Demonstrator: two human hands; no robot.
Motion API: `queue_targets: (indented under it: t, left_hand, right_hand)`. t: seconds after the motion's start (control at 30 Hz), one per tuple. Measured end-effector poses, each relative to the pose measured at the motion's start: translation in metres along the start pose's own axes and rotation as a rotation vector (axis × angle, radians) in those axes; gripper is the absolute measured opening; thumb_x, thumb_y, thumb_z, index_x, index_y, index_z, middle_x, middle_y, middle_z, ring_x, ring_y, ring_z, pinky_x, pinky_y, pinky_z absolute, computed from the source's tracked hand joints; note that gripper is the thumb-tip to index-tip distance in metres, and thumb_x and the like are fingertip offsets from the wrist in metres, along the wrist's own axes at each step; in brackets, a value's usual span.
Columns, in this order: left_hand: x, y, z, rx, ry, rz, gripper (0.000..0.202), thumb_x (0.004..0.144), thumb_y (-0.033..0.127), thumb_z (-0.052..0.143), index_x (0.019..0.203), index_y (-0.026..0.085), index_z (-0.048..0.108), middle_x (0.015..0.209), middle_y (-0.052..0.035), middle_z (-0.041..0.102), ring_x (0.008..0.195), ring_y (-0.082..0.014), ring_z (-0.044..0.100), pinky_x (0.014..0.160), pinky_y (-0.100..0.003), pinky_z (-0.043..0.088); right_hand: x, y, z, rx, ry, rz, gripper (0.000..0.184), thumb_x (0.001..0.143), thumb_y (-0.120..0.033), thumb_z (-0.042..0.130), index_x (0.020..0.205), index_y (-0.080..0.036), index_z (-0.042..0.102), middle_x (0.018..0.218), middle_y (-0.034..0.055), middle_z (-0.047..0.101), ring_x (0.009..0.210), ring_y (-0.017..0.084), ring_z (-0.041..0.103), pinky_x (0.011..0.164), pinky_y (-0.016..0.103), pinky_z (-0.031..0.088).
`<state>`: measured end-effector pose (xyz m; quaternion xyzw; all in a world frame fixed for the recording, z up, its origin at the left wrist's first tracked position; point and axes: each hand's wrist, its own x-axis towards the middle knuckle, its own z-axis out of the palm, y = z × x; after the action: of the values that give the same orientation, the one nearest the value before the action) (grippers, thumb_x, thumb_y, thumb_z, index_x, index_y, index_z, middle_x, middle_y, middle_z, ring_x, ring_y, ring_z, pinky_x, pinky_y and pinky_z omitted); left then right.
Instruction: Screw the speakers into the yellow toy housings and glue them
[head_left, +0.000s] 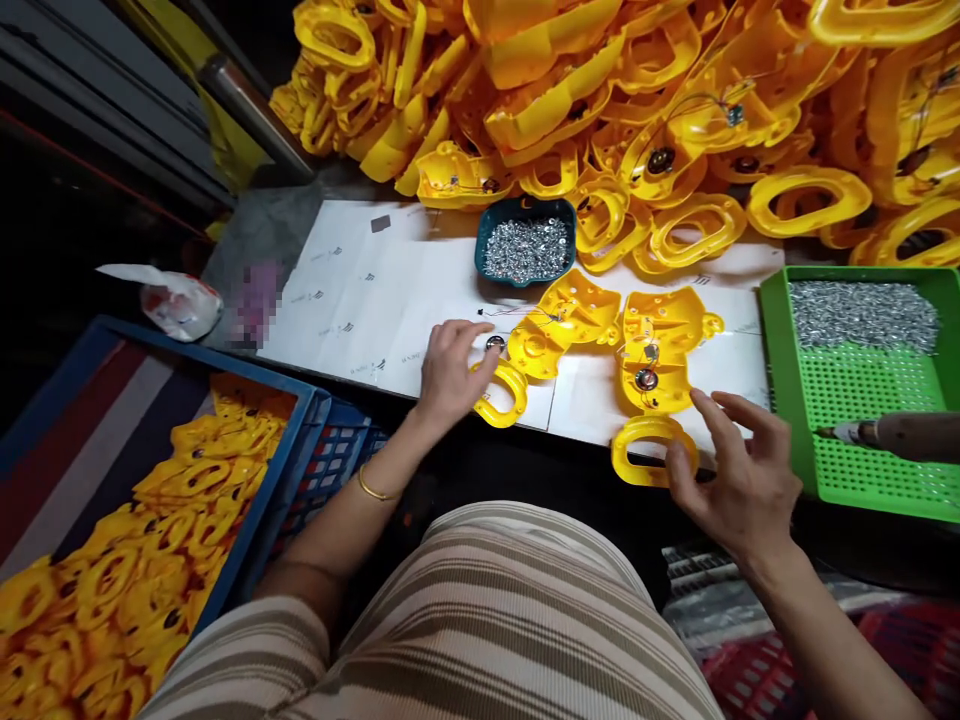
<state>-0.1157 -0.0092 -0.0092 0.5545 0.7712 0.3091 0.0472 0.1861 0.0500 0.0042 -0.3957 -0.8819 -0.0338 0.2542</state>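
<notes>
My left hand (452,372) has its thumb and forefinger closed around the edges of a small round speaker (495,343). Beside it lie a yellow oval ring-shaped handle (517,398) and a yellow plastic shell half (574,312) with thin wires and a bare round seat. Fingers spread, my right hand (739,468) is open near a second yellow shell half (660,325), its forefinger at that shell's lower edge. This shell has a round speaker (646,380) seated inside. My right thumb is over the end of another oval handle (622,455).
A dark green tray (484,262) of small metal parts stands behind the shells. To the right, a green basket (840,420) holds many screws, with a screwdriver tip (851,433) above it. Yellow parts (555,90) are heaped behind. A blue crate (300,410) of yellow parts stands left.
</notes>
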Motion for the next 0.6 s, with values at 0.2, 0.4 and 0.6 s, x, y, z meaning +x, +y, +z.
queue_targets:
  t: [0.2, 0.4, 0.6]
  left_hand:
    - [0.037, -0.043, 0.006, -0.065, -0.324, 0.008, 0.029, 0.084, 0.027, 0.065, 0.111, 0.022, 0.072, 0.094, -0.0038, 0.066, 0.090, -0.0184, 0.058, 0.087, -0.031, 0.047]
    - [0.053, -0.029, 0.016, -0.145, -0.427, 0.047, 0.022, 0.075, 0.025, 0.073, 0.096, 0.026, 0.078, 0.083, -0.0013, 0.062, 0.076, -0.0152, 0.056, 0.067, -0.026, 0.043]
    - [0.045, -0.021, 0.009, -0.655, -0.328, -0.216, 0.011, 0.072, 0.027, 0.076, 0.077, 0.017, 0.075, 0.079, -0.0024, 0.067, 0.066, -0.0112, 0.056, 0.063, -0.024, 0.045]
  right_hand:
    - [0.037, -0.049, 0.006, 0.253, 0.047, -0.080, 0.029, 0.087, -0.015, 0.057, 0.114, -0.022, 0.065, 0.108, 0.0108, 0.065, 0.091, 0.021, 0.065, 0.070, 0.030, 0.056]
    - [0.034, -0.064, 0.030, 0.360, 0.026, -0.082, 0.020, 0.088, -0.013, 0.055, 0.104, -0.020, 0.065, 0.102, 0.0095, 0.063, 0.086, 0.018, 0.064, 0.068, 0.028, 0.054]
    - [0.036, -0.073, 0.029, 0.548, -0.006, 0.094, 0.020, 0.090, -0.016, 0.055, 0.104, -0.019, 0.068, 0.101, 0.0100, 0.066, 0.083, 0.018, 0.066, 0.067, 0.029, 0.056]
